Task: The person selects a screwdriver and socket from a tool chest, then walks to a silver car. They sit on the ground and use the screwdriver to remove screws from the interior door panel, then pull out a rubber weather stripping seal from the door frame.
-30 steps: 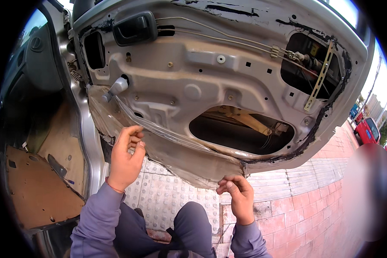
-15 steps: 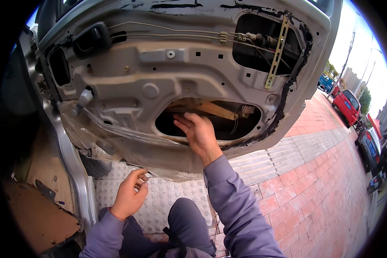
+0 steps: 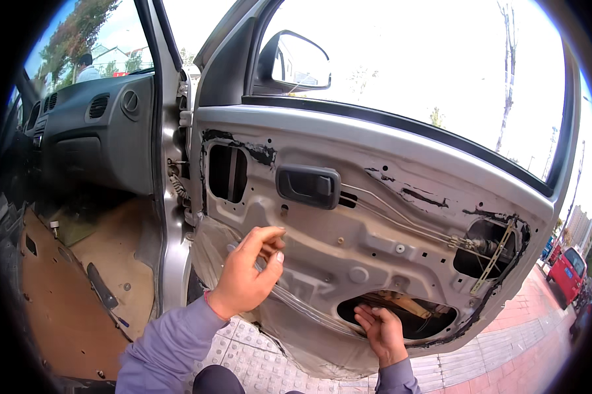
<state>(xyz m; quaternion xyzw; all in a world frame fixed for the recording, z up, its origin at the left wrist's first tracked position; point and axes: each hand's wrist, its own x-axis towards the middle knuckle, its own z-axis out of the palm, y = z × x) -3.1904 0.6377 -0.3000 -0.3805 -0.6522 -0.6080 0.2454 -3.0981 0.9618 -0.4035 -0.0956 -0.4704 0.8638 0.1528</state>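
Note:
A silver car door (image 3: 309, 246) stands open before me, its inner trim off and its bare metal showing. My left hand (image 3: 240, 279) is raised in front of the door's left part, fingers half curled and thumb apart, with nothing visible between them. Behind it, a window crank is mostly hidden. Lower right, my right hand (image 3: 385, 335) is at the rim of the oval opening, its fingers stretched over the dark hole. A yellowish metal bar (image 3: 411, 307) shows inside. Loose clear plastic sheeting (image 3: 302, 335) hangs along the door's lower edge.
A black inner door handle (image 3: 309, 187) joins thin rods (image 3: 401, 220) running toward a slotted metal strip (image 3: 494, 256). A side mirror (image 3: 300, 60) stands beyond the window. To the left are the dashboard (image 3: 105, 141) and a brown board (image 3: 66, 295). A red car (image 3: 567, 279) is parked far right.
My view has tilted up and swung left, bringing the window and dashboard in. My left hand has risen from below the door to in front of it. My right hand stays at the oval opening.

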